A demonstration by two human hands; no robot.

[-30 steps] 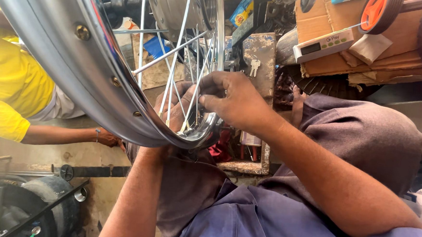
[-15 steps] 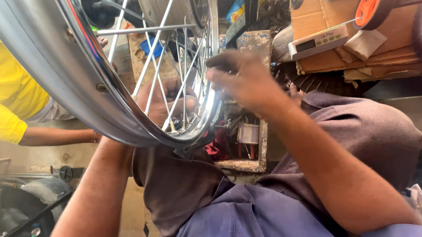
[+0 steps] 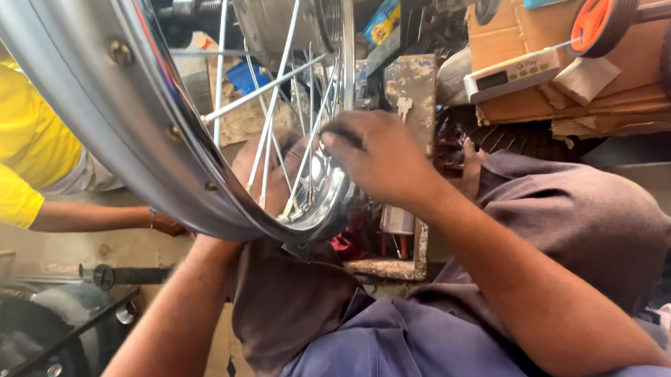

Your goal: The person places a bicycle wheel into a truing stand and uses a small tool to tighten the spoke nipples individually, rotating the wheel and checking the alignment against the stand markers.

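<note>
One view only, head camera looking down. A chrome spoked wheel rim (image 3: 71, 113) fills the upper left of the frame, tilted, its lower edge resting against the person's lap. Thin steel spokes (image 3: 279, 94) run from the rim up toward a grey hub drum (image 3: 272, 13) at the top.

Right hand (image 3: 379, 156): closed, fingers pinched together on a small dark tool or spoke end at the inner edge of the rim; the exact item under the fingertips is too small to tell. Right forearm crosses the frame from lower right.

Left hand (image 3: 279, 170): behind the spokes, on the far side of the wheel, seen through them. It lies against the rim's inner edge; whether it grips or merely rests, I cannot tell. Left forearm enters from the bottom, passing under the rim.

Surroundings: brown trouser knee (image 3: 571, 224) at right; stacked cardboard boxes (image 3: 527, 38) above it, with an orange wheel (image 3: 593, 22) on top. At left, another person in a yellow shirt (image 3: 9, 141), their hand (image 3: 167, 224) near the rim's outer edge. A black tyre (image 3: 14, 340) lies at lower left.
</note>
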